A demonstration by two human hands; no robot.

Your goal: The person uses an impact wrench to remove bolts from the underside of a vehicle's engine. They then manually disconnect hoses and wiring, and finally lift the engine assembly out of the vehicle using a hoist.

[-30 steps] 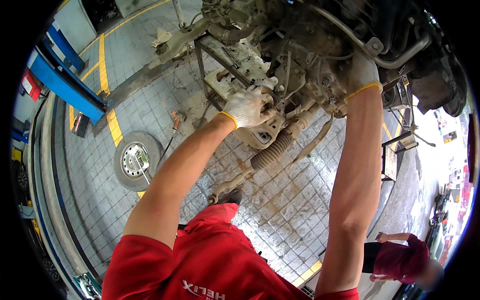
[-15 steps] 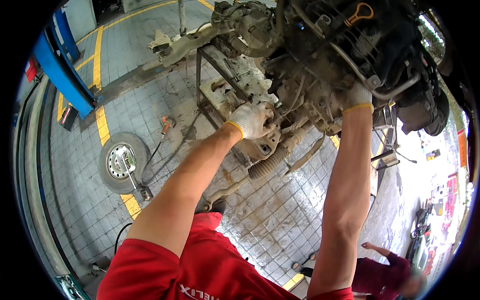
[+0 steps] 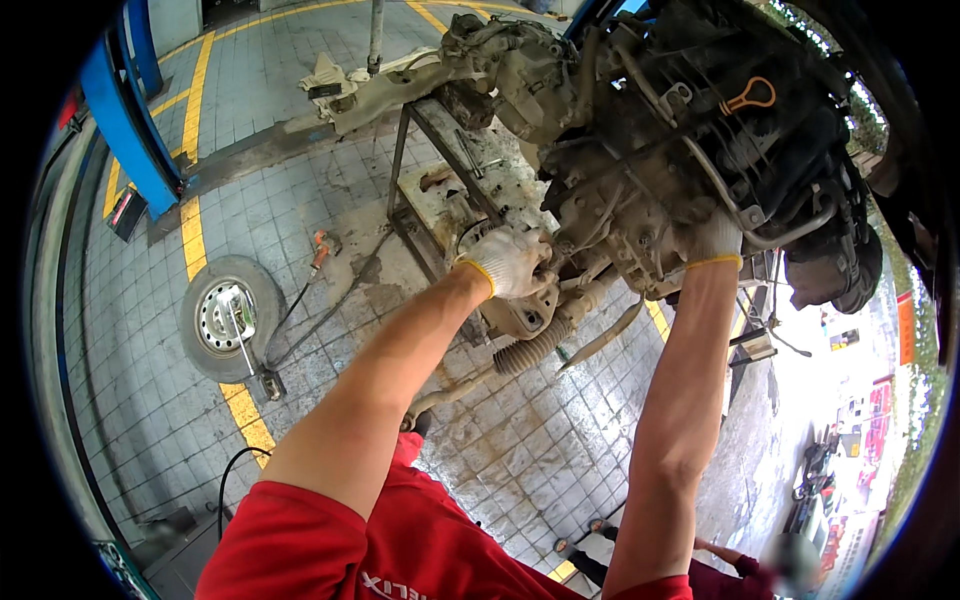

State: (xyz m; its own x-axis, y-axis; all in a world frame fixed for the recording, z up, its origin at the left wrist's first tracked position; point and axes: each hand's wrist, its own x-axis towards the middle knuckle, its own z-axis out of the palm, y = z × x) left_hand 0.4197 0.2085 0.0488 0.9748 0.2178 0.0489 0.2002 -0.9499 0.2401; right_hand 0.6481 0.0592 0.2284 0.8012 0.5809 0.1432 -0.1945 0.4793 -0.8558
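A grimy engine (image 3: 800, 165) with a gearbox (image 3: 640, 245) rests before me, an orange-looped dipstick (image 3: 735, 103) on its top. My left hand (image 3: 508, 262), in a white knit glove, is closed at the near left edge of the gearbox. Its fingers curl inward, and whatever they hold is hidden. Below that hand are a metal bracket (image 3: 525, 315) and a ribbed rubber boot (image 3: 530, 348). My right hand (image 3: 715, 238), gloved too, reaches in under a bent metal pipe (image 3: 705, 180) against the gearbox. Its fingers are out of sight among the dirty parts.
A metal-framed stand (image 3: 398, 165) with loose parts is beneath the engine. Left on the tiles lie a wheel (image 3: 193, 340), an orange-handled power tool (image 3: 322, 250) and a cable. A blue post (image 3: 125, 130) rises at far left. Another person (image 3: 735, 575) is at lower right.
The view has shifted slightly, so the engine sits lower in it. Both hands keep to the same spots on the gearbox. The other person has moved leftward at the lower edge.
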